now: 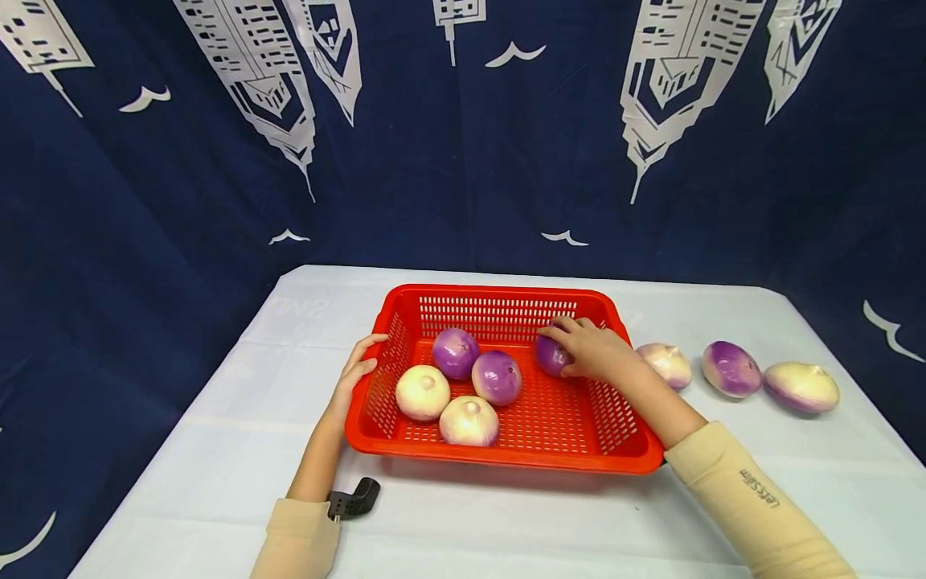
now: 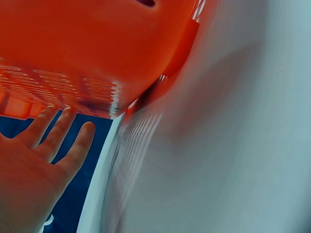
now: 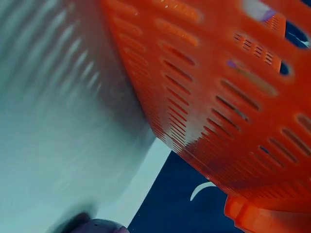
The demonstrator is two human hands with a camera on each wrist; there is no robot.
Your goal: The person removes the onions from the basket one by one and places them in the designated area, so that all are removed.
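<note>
A red plastic basket (image 1: 506,462) with slotted walls stands on the white-covered table. Inside lie two purple-side-up turnips, one of them a purple turnip (image 1: 496,378), and two pale-side-up ones, including a white turnip (image 1: 469,421). My right hand (image 1: 596,351) reaches over the basket's right wall and grips another purple turnip (image 1: 553,354) near the back right; it partly covers it. At the left rim my left hand (image 1: 353,379) rests with fingers extended. The left wrist view shows that left hand (image 2: 43,167) beside the basket wall (image 2: 97,43). No right hand appears in the right wrist view.
Right of the basket lie three more turnips in a row: a pale one (image 1: 665,365), a purple one (image 1: 731,370) and a white one (image 1: 801,388). A black strap (image 1: 354,498) sits on the left wrist. Behind the table hangs a dark blue patterned cloth (image 1: 463,161).
</note>
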